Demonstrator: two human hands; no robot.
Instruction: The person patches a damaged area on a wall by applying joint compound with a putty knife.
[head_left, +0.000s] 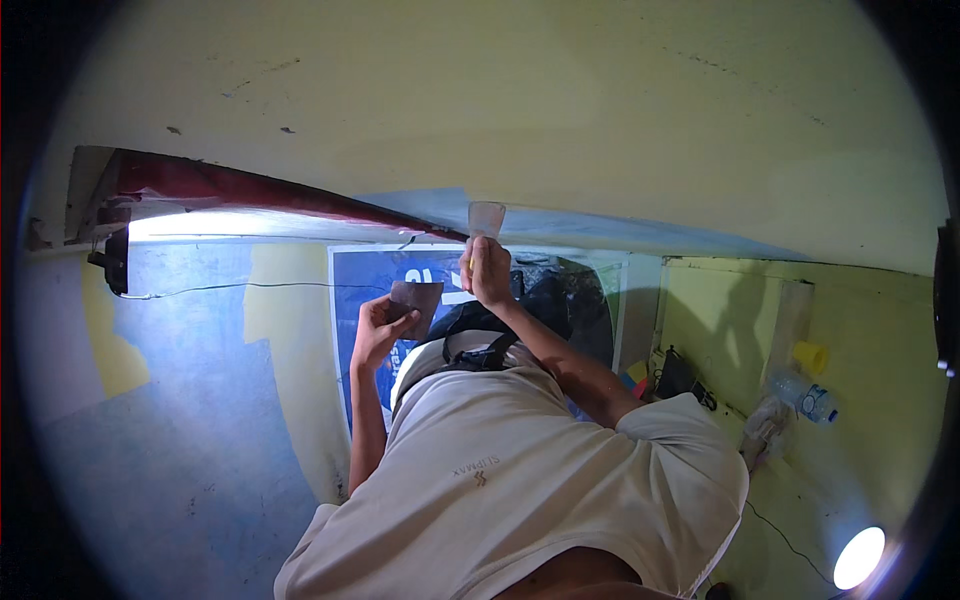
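My right hand [488, 272] is closed around the handle of a putty knife [486, 219]. Its wide, pale blade points up and lies close to the cream-yellow wall [560, 120], over a pale blue strip [640, 230]; whether it touches cannot be made out. Lower and to the left, my left hand [374, 332] pinches a flat, dark grey square plate [422, 298] between thumb and fingers. The plate is held apart from the wall, and its kind is unclear.
A dark red edge [250, 190] borders a brightly lit gap at left, with a black fixture [116, 262] and thin cable beside it. A blue printed banner [345, 300] hangs behind my hands. At right are a plastic bottle [805, 396], a yellow cup [811, 357] and a glowing lamp [859, 558].
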